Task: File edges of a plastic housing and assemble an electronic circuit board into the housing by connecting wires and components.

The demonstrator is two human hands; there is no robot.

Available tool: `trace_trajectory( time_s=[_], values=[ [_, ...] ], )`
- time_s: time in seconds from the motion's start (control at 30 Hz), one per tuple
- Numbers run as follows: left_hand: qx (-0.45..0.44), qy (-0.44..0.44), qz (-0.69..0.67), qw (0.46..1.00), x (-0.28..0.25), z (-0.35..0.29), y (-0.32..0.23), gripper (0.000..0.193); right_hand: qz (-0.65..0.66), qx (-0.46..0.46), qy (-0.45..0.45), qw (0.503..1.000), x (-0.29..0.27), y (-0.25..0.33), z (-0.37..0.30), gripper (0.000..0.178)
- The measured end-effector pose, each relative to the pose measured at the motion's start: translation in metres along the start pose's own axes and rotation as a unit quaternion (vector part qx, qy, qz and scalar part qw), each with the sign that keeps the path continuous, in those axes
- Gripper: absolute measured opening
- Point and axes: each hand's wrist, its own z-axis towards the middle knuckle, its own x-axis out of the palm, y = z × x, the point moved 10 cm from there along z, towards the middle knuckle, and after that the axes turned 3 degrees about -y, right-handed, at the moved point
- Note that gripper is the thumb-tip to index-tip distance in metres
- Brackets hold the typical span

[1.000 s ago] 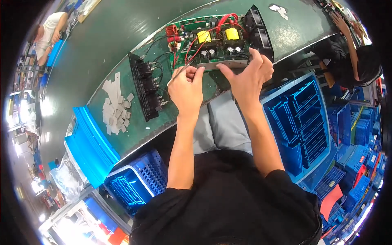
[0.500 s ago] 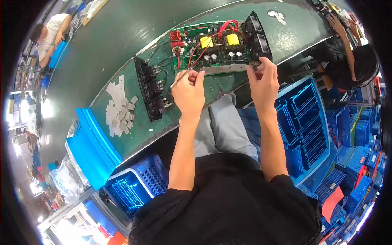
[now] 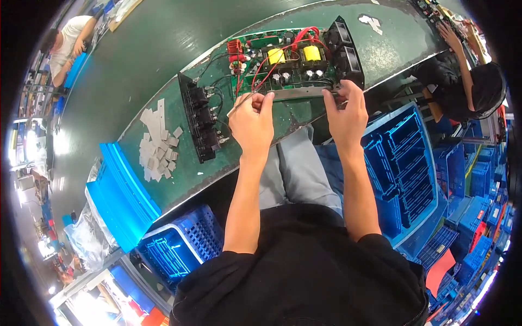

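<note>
At the upper centre of the frame, a long green circuit board assembly lay on a dark green worktop, bearing two yellow-wrapped black transformers, loops of red wire and a red-wound coil at its left end. A flat grey metal strip ran along its lower edge. The person's left hand was at the lower left corner of the assembly, thumb and forefinger pinched close together around a slender, dark, rod-like tool, whose exact kind could not be told. The right hand was at the lower right corner, its thumb slightly apart from the curled fingers; whether it had hold of anything could not be made out. Just above it, a black twin-fan panel stood at the right end of the assembly. Left of centre was a black panel with rear-mounted sockets, with black wires running toward the board. Further left lay a heap of small, flat grey pieces, and at the lower left a bright blue ribbed metal shell stood near a perforated blue plastic crate. A large blue plastic bin holding blue-edged parts filled the right side. Other people worked in the upper left and upper right.
</note>
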Motion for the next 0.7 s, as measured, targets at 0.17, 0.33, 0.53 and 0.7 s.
trace_trajectory(
  time_s=[0.17, 0.33, 0.53, 0.7],
  values=[
    [0.001, -0.009, -0.015, 1.0, -0.019, 0.004, 0.014, 0.026, -0.008, 0.003, 0.009, 1.0, 0.007, 0.02, -0.004, 0.042],
    [0.129, -0.052, 0.07, 0.988, -0.047, -0.032, -0.007, 0.016, 0.02, 0.017, -0.012, 1.0, -0.025, 0.051, -0.036, 0.035],
    [0.217, -0.013, 0.063, 0.974, -0.137, -0.143, -0.02, 0.023, 0.176, -0.101, 0.009, 0.979, -0.063, 0.193, -0.091, 0.015],
    [0.029, 0.009, -0.006, 1.0, -0.221, -0.197, 0.092, 0.021, 0.268, -0.225, 0.38, 0.856, 0.042, 0.375, -0.177, 0.009]
  ],
)
